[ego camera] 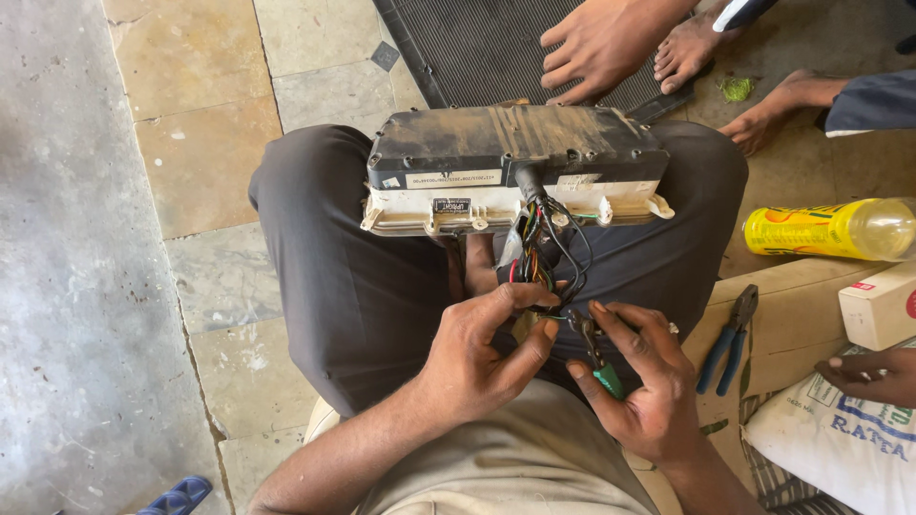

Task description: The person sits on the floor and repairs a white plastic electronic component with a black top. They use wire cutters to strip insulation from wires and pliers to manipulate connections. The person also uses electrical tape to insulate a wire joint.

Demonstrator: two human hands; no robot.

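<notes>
We held the bundle of coloured wires (542,250) pinched in our left hand (474,355), just below the dusty black-and-white box (515,172) on our lap; the wires ran lengthwise toward us. Our right hand (641,381) gripped small green-handled pliers (593,355), tip touching the wires (left hand nearer). Around us: a tiled floor (205,162), blue-handled pliers (727,339) on cardboard, a yellow bottle (828,229).
</notes>
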